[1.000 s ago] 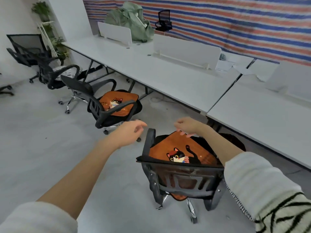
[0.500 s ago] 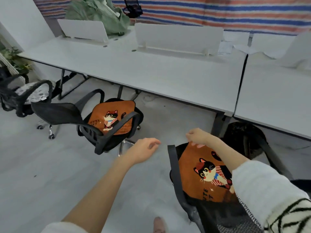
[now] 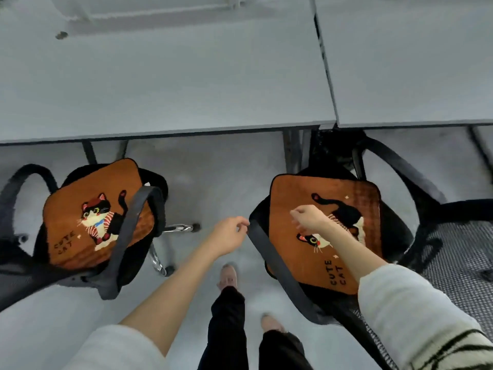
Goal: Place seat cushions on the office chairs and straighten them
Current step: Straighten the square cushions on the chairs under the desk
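Lifted off its far edge, right hand hovers over the cushion.

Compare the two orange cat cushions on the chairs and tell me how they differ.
The left cushion has nothing on it but a chair armrest crossing over it; the right cushion has the right hand hovering above it. The left cushion's cat sits upright to the camera; the right cushion's cat is turned head-down. Both are orange, read CUTE CAT, and lie on black chair seats.
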Available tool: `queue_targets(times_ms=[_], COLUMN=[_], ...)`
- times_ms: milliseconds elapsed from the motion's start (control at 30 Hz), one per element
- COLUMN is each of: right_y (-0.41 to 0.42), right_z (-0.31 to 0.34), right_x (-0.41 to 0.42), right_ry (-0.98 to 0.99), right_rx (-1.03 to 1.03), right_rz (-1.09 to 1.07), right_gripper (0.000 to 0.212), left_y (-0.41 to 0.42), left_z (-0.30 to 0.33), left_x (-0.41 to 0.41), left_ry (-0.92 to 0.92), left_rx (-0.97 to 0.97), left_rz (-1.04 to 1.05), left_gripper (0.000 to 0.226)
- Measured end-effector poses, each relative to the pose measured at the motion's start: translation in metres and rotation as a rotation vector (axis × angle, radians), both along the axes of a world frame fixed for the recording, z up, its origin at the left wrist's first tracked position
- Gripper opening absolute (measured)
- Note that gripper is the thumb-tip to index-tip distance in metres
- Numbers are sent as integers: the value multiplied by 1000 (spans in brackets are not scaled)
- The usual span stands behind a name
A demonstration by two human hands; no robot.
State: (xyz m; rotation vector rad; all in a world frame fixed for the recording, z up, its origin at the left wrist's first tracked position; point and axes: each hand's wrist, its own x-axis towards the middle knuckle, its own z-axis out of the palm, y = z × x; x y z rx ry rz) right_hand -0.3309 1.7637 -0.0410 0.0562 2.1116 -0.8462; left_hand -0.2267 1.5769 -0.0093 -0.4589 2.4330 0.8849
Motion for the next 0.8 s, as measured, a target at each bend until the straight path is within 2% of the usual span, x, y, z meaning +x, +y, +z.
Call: queue_targets(times_ms=[167,233,300,400,567,733,800], right_y=[11,19,29,51,103,149,165], right_z=[-46,-70,-93,-123,-184,-224,-236], right_x=[-24,-32,-37,-49,-71,-83,-89], right_ry=[5,7,-29,-49,-83,-24,35], right_rx=[98,146,188,259,493,728,745], right_rz=[-201,-260,-287,-336,-385,-571,-565], right_gripper=[24,27,20,41,50,65,65], left_y=[-9,-5,2,13,30,46,53], left_z=[-46,-74,-99,-137,-206,-260,-272], left_x=[-63,-86,-103,-128,-155,-177,-183], left_ry=[6,-25,-81,-173,-304,-257,-232], left_rx=[67,87,103,104,126,187,151], left_rz=[-64,-107,-168,-213,-16,393,433], left_gripper=[34,35,37,44,58,72,73])
